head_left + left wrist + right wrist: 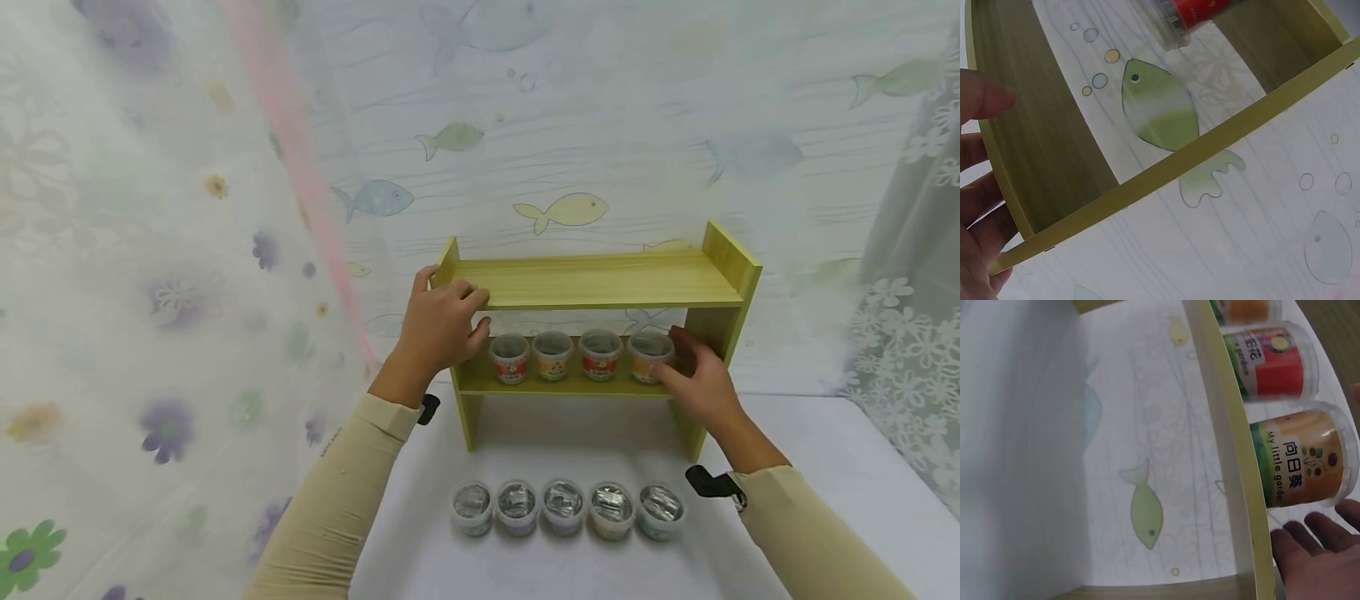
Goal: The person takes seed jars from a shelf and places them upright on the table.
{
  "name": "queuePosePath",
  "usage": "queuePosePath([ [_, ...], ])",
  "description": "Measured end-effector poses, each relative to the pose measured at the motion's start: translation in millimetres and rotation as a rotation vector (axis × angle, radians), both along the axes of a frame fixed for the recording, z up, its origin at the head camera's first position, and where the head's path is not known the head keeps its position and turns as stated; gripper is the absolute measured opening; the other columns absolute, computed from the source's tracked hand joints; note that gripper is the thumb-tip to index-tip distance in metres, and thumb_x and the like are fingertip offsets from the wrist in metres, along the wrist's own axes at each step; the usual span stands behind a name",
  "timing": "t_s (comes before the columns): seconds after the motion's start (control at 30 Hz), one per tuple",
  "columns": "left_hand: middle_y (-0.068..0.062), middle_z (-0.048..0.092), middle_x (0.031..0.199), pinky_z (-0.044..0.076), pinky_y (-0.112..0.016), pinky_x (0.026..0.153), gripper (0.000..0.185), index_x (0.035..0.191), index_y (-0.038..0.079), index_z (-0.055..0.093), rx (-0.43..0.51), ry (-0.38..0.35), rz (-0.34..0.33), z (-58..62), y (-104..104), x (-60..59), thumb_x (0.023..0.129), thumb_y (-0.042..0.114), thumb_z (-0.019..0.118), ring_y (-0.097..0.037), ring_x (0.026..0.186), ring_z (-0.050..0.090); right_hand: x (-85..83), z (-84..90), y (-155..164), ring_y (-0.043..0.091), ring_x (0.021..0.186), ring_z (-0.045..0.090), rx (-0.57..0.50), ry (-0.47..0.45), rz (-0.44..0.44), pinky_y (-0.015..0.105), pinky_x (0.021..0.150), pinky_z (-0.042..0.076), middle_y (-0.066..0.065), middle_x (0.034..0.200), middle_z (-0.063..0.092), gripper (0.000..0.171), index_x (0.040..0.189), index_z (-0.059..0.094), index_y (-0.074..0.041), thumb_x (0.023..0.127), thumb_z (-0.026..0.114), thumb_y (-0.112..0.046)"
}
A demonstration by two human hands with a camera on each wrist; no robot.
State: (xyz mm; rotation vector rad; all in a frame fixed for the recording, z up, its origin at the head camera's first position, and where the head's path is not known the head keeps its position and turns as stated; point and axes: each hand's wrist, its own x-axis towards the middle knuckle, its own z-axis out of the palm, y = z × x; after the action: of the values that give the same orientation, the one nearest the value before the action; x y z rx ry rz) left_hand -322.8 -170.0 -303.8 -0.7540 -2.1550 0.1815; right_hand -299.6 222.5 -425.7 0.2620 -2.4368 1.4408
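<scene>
Wooden shelf [600, 283] gripped at its top-left corner by left hand [442, 321]; right hand [693, 379] fingers the orange-labelled cup [649, 357].

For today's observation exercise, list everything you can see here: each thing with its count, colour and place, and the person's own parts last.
Shelf: one, yellow-green wood, two tiers, on the table.
Labelled tubs: four, clear with red or orange labels, in a row on the lower tier.
Foil-topped tubs: five, clear with silver tops, in a row in front of the shelf.
Table: one, white.
Backdrop: white, fish print.
Left hand: grips the shelf's upper left corner.
Right hand: fingers at the rightmost labelled tub.
</scene>
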Motion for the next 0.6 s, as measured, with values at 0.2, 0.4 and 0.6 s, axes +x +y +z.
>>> queuePosePath([
  [0.2, 0.001, 0.074, 0.103, 0.033, -0.060, 0.116, 0.025, 0.106, 0.020, 0.074, 0.032, -0.015, 0.013, -0.6, 4.7, 1.3, 0.096, 0.041, 0.064, -0.017, 0.076, 0.073, -2.1, 0.2, 0.1, 0.044, 0.137, 0.052, 0.023, -0.028, -0.023, 0.036, 0.103, 0.051, 0.028, 0.152, 0.048, 0.075, 0.158, 0.038, -0.001, 0.101, 0.062, -0.044],
  [0.4, 0.001, 0.075, 0.100, 0.034, -0.059, 0.116, 0.026, 0.099, 0.021, 0.074, 0.069, -0.006, 0.011, 0.0, 8.7, 0.7, 0.102, 0.042, 0.059, -0.016, 0.071, 0.072, 1.8, -2.7, 0.8, 0.045, 0.130, 0.057, 0.022, -0.016, -0.051, 0.005, 0.081, 0.043, 0.029, 0.147, 0.052, 0.076, 0.154, 0.042, 0.000, 0.098, 0.067, -0.045],
  [0.6, 0.001, 0.075, 0.096, 0.035, -0.060, 0.115, 0.027, 0.092, 0.021, 0.073, 0.084, 0.000, 0.000, 1.2, 9.5, 2.1, 0.104, 0.039, 0.057, -0.016, 0.071, 0.072, 2.3, -2.4, -2.0, 0.046, 0.131, 0.055, 0.106, -0.046, -0.055, 0.052, 0.099, 0.052, 0.028, 0.149, 0.050, 0.084, 0.156, 0.039, -0.005, 0.095, 0.069, -0.053],
])
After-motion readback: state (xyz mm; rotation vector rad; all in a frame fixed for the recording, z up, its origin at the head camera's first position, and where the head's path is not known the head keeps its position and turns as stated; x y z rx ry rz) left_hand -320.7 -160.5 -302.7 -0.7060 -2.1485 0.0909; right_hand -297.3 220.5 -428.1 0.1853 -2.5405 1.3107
